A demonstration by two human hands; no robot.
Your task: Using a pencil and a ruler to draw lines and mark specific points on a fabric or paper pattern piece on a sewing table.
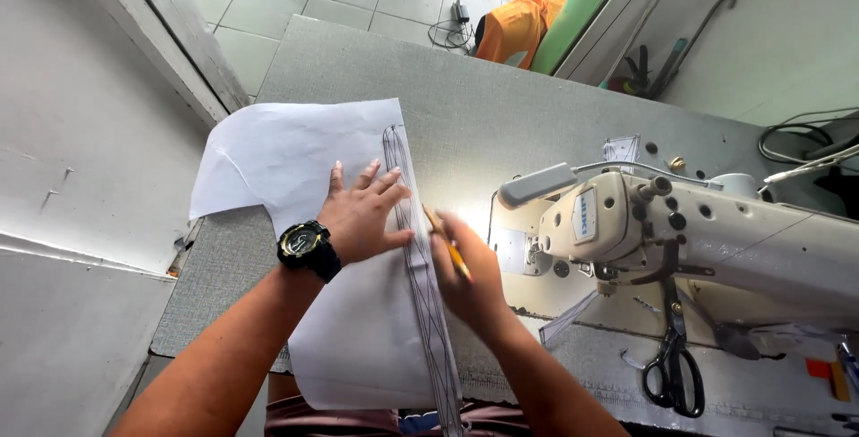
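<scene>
A large sheet of white pattern paper (286, 155) lies on the grey table (501, 115). A clear ruler (420, 267) with black lines rests along the paper's right edge. My left hand (362, 213), with a black wristwatch (306, 247) on the wrist, presses flat on the paper and touches the ruler with spread fingers. My right hand (470, 276) grips a yellow pencil (445, 242) just right of the ruler, with its tip near the ruler's edge.
A white industrial sewing machine (680, 240) stands at the right of the table. Black scissors (673, 370) lie by its base. An orange cloth (519, 25) and cables (452, 30) sit beyond the far edge. White wall panels flank the left.
</scene>
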